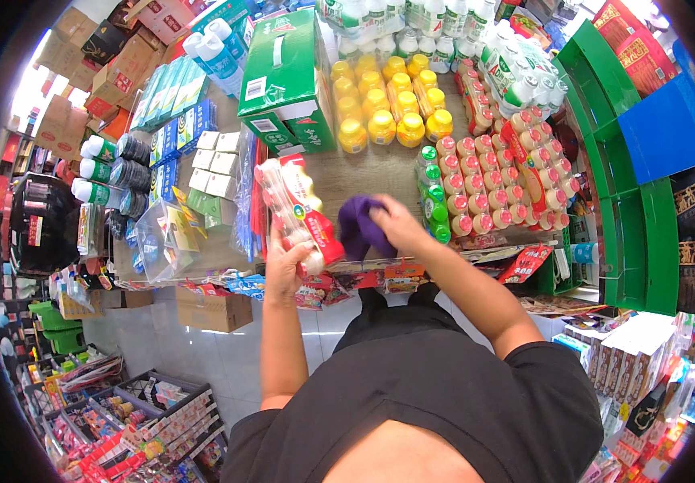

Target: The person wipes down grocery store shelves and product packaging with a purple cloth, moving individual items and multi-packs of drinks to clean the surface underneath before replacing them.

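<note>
My left hand grips a shrink-wrapped pack of small drink bottles with a red printed band, held tilted above the front edge of the wooden table. Bunched in my right hand is a purple cloth, just right of the pack and apparently close to it. Beyond my hands stand several yellow-capped bottles. To the right is a row of green-capped bottles, beside rows of small bottles with red foil tops.
A green carton stands at the back, left of the yellow bottles. Small white boxes and a clear plastic bin occupy the left side. Green shelf trays border the right. Snack packets hang along the front edge. A cardboard box sits below.
</note>
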Action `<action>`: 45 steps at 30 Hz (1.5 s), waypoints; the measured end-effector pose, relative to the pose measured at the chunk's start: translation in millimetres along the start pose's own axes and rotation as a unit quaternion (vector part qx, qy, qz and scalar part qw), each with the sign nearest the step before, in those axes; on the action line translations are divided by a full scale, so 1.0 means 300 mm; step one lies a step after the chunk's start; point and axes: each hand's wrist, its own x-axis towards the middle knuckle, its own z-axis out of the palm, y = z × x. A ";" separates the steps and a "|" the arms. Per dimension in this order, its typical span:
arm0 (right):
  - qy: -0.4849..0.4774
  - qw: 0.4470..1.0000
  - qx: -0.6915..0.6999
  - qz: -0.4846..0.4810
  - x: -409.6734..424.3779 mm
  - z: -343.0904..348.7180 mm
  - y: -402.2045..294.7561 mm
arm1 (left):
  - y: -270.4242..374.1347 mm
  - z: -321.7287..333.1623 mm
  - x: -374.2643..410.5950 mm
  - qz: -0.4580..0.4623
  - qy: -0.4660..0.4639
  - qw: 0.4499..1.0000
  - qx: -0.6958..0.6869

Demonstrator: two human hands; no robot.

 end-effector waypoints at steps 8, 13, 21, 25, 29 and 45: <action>-0.018 0.706 -0.664 -0.244 0.331 0.053 0.094 | -0.042 -0.074 0.091 0.023 0.048 0.984 0.171; 0.073 0.708 -0.677 -0.187 0.417 -0.082 0.218 | -0.079 -0.109 0.164 0.043 0.047 0.960 0.273; 0.223 0.681 -0.697 0.022 0.346 -0.085 0.320 | -0.197 -0.125 0.265 0.027 0.010 0.958 0.285; 0.171 0.641 -0.746 0.065 0.114 0.027 0.374 | -0.220 -0.155 0.299 0.018 0.019 0.942 0.334; 0.022 0.649 -0.757 0.079 0.035 0.007 0.332 | -0.227 -0.176 0.335 0.048 0.026 0.924 0.379; -0.079 0.716 -0.683 -0.122 -0.010 0.079 0.278 | -0.615 0.422 0.367 0.062 -0.154 0.817 0.552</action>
